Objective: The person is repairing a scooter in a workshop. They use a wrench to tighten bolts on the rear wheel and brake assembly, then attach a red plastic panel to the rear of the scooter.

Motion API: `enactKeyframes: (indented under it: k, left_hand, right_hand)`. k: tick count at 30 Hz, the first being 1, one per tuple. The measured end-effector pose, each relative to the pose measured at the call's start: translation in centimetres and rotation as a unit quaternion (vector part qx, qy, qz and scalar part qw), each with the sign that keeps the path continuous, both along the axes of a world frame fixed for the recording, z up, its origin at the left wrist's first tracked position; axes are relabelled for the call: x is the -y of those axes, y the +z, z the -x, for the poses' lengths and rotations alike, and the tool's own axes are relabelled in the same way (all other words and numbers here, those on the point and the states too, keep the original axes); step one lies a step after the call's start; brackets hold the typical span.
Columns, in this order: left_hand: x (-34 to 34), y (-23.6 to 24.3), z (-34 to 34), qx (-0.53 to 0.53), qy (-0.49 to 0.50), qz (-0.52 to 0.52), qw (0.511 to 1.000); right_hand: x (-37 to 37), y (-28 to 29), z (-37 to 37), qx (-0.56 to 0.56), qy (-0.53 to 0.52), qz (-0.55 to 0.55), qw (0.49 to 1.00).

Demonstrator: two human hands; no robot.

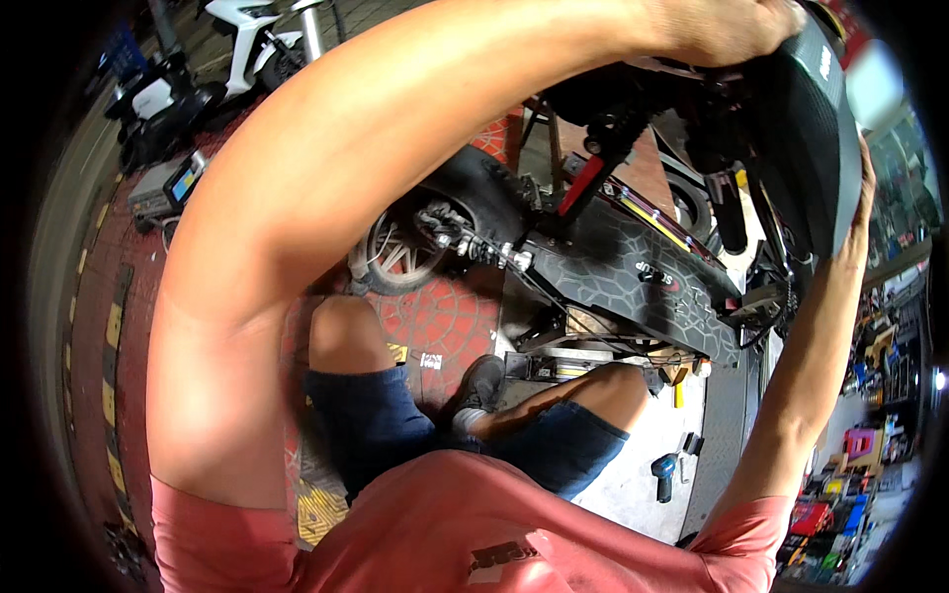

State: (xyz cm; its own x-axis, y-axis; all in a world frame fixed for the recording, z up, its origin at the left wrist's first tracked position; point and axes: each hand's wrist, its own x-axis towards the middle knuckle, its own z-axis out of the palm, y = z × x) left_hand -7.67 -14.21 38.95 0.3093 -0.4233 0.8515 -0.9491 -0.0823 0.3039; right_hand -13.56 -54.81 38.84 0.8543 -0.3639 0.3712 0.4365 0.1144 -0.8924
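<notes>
Black panel (822, 148), one, textured: standing aslant between the two hands, at the upper right. Left hand (759, 30): reaching across and touching the panel's upper end; fingers largely hiding, so how far they are closing cannot be told. Right hand (864, 193): resting along the panel's outer edge, below the left hand; fingers partly hiding, their closure likewise not tellable.

Scooter (633, 262), black, patterned deck: sitting below the left hand, left of the right. Wheel (400, 257), spoked: showing farther left of both hands. Power tool (664, 477), blue and black: lying well below the right hand, to its left. White two-wheeler (235, 44): standing well left of the left hand. Grey box (153, 201), lit screen: sitting well left of both hands.
</notes>
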Motion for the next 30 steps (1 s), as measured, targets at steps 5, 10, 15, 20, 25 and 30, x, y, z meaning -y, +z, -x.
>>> enactKeyframes:
  k: [5, 10, 15, 20, 25, 30]
  left_hand:
    - [1.1, -1.7, 0.8, 0.044, -0.013, 0.024, 0.999]
    - [0.5, -1.8, 1.2, 0.051, -0.024, 0.050, 0.997]
    - [-2.2, -3.4, -2.6, -0.042, 0.018, 0.178, 0.983]
    - [-7.4, -13.1, -8.3, -0.287, -0.026, 0.442, 0.850]
    - [-14.3, -34.0, -9.4, -0.481, 0.200, 0.581, 0.626]
    - [-10.4, -48.8, -8.2, -0.688, 0.198, 0.588, 0.377]
  right_hand:
    - [-0.2, -1.0, -0.8, -0.010, -0.001, 0.010, 1.000]
    - [-0.7, -1.1, -1.7, -0.019, 0.000, 0.023, 1.000]
    - [-0.9, -0.6, -1.0, -0.019, 0.002, 0.038, 0.999]
    - [0.0, 2.4, 1.2, -0.032, -0.034, 0.075, 0.996]
    - [0.0, 4.0, -0.2, -0.047, -0.035, 0.109, 0.992]
    - [0.0, 5.2, 1.1, -0.074, -0.073, 0.138, 0.985]
